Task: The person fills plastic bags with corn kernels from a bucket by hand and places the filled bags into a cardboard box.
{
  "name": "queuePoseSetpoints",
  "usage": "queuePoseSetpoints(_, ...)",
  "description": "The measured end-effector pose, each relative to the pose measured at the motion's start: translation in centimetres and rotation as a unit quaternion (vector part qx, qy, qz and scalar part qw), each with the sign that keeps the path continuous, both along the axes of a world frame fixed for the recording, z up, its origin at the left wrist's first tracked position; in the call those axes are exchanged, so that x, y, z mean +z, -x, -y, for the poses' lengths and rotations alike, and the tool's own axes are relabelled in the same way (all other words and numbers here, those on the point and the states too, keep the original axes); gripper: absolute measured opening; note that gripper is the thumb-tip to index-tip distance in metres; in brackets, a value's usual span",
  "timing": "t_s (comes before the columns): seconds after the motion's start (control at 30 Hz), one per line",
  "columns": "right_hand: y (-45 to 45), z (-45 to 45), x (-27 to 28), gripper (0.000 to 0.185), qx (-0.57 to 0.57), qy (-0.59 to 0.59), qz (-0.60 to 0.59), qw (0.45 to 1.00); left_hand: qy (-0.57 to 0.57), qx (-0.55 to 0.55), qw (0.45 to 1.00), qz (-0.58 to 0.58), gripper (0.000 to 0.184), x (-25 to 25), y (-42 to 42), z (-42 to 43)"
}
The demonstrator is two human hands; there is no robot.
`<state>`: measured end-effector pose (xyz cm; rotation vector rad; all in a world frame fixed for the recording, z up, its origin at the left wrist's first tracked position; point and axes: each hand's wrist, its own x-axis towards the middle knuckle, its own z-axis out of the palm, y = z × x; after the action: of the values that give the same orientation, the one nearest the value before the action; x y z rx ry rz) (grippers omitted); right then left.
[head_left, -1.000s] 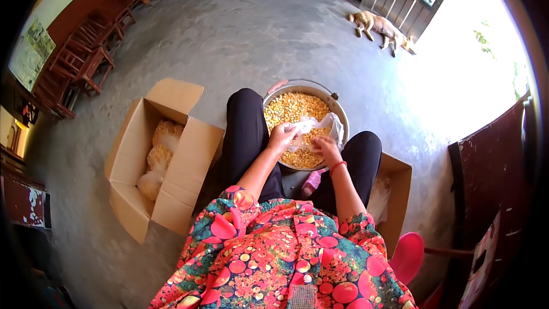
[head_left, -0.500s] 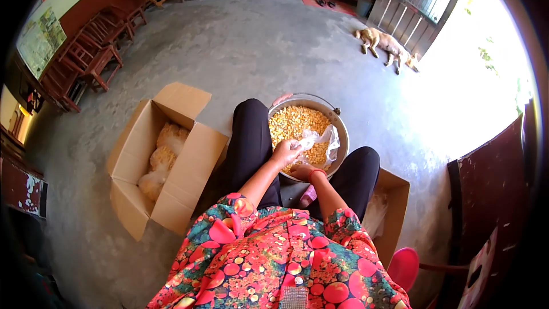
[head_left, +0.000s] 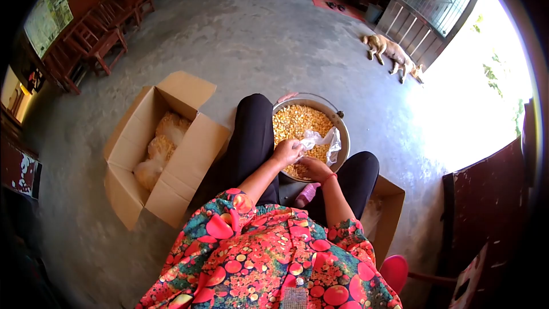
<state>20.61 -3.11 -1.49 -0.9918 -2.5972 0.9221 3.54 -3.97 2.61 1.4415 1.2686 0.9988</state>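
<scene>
A metal bucket (head_left: 345, 137) full of yellow corn kernels (head_left: 300, 119) stands between my knees. Over the kernels, my left hand (head_left: 288, 151) pinches a clear plastic bag (head_left: 328, 142), whose loose part spreads to the right inside the bucket. My right hand (head_left: 315, 168), with a red band at the wrist, is just below and right of the left one, low over the corn by the bag. Its fingers are curled together and their tips are partly hidden, so I cannot make out what is in them.
On the left is an open cardboard box (head_left: 186, 180) holding filled plastic bags (head_left: 161, 147). Another cardboard box (head_left: 389, 209) sits by my right leg. A dog (head_left: 394, 54) lies near the open door (head_left: 432, 8). Wooden chairs (head_left: 97, 48) line the left wall.
My right hand has come up out of the corn, closer to my left hand and the bag. The left hand keeps its hold on the bag. The view has shifted slightly.
</scene>
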Motion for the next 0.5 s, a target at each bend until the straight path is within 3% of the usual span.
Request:
queuePoseSetpoints(0.1,-0.5,0.6,1.9,0.037,-0.096,0.011,-0.025,0.995,-0.017,0.011,0.999,-0.024,0.021,-1.4,0.0,-0.7)
queuePoseSetpoints(0.13,-0.8,-0.1,1.0,0.028,-0.165,0.172,-0.136,0.962,-0.028,0.018,0.999,-0.032,0.020,-1.9,-0.2,-0.8)
queuePoseSetpoints(0.17,-1.1,-0.8,0.1,0.021,-0.245,0.338,-0.306,0.856,-0.028,0.018,0.999,-0.032,0.020,-1.8,-0.2,-0.8)
queuePoseSetpoints(0.2,-1.4,-1.4,-0.8,0.019,-0.319,0.428,-0.438,0.723,-0.016,0.018,0.999,-0.023,0.019,-1.8,-0.2,-0.8)
queuePoseSetpoints(0.23,-0.6,-0.7,2.6,0.021,-0.372,0.486,-0.514,0.600,-0.005,0.019,1.000,-0.014,0.019,-1.7,-0.2,-0.7)
queuePoseSetpoints(0.3,-1.1,-1.3,2.5,0.025,-0.335,0.491,-0.523,0.611,0.007,0.024,1.000,0.002,0.019,-1.1,-0.2,-0.4)
queuePoseSetpoints(0.37,-1.1,-1.1,3.5,0.031,-0.464,0.343,-0.332,0.746,0.018,0.029,0.999,0.018,0.019,-0.6,-0.2,-0.2)
queuePoseSetpoints(0.4,-1.2,-1.6,1.9,0.031,-0.468,0.239,-0.279,0.804,0.029,0.035,0.998,0.034,0.019,-0.4,-0.1,-0.1)
queuePoseSetpoints(0.43,-1.2,-1.0,2.3,0.031,-0.468,0.239,-0.278,0.804,0.040,0.042,0.997,0.049,0.019,-0.4,-0.2,-0.2)
queuePoseSetpoints(0.5,-1.4,0.2,3.2,0.026,-0.325,0.308,-0.223,0.866,0.045,0.049,0.996,0.067,0.021,-0.4,-0.2,-0.3)
